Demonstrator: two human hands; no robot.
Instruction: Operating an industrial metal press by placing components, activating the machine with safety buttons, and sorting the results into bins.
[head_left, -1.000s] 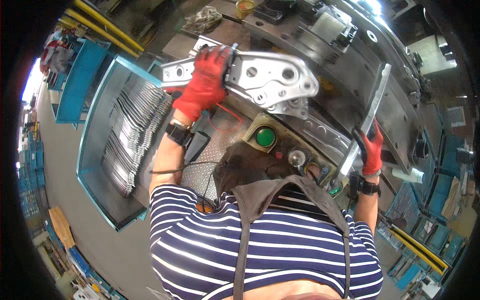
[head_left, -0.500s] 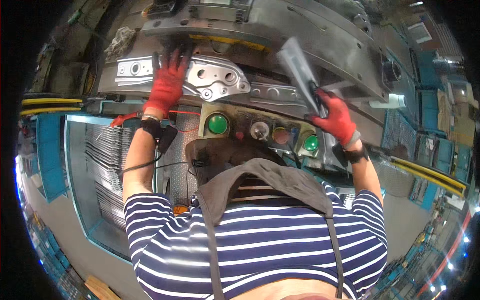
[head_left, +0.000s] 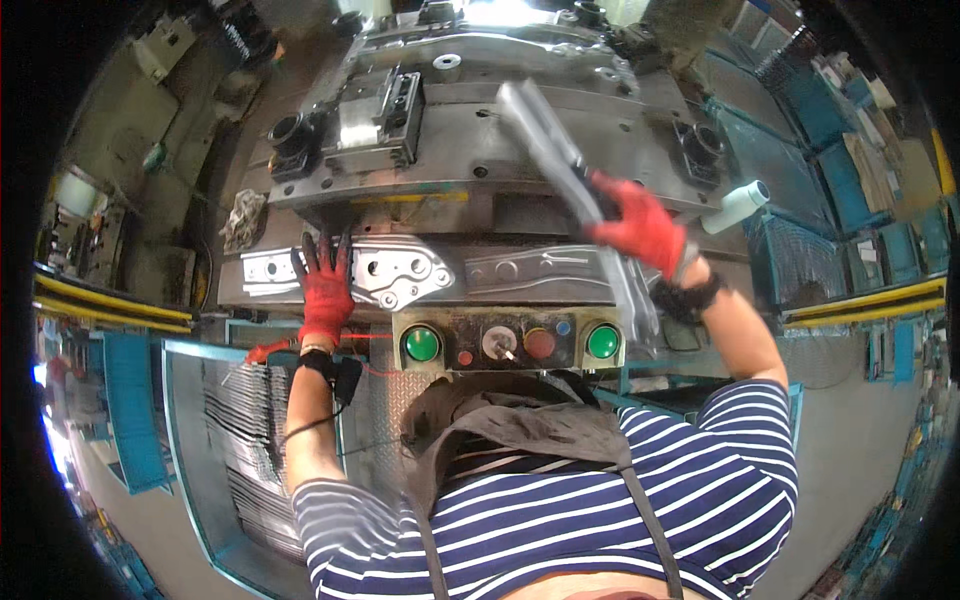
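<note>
My left hand [head_left: 327, 285], in a red glove with dark fingers, lies with fingers spread on a shiny stamped metal bracket [head_left: 405, 272]. This bracket has round holes and rests flat on the ledge in front of the press. My right hand [head_left: 640, 232], also gloved in red, grips a long metal channel piece [head_left: 550, 140] near its middle. That piece is tilted, smeared by motion, and held above the ledge and the lower die. Beneath it, another long stamped metal part [head_left: 530, 268] lies on the ledge to the right of the bracket.
A control box [head_left: 478, 342] with two green buttons sits between me and the ledge. Behind the ledge is the die [head_left: 470, 130] with blocks and posts. A bin [head_left: 185, 450] of stacked metal parts stands at left. A rag [head_left: 243, 220] and a pale bottle [head_left: 738, 207] flank the die.
The view has tilted up, showing more of the die. My right hand has moved forward over the ledge with the channel piece. My left hand stays on the bracket.
</note>
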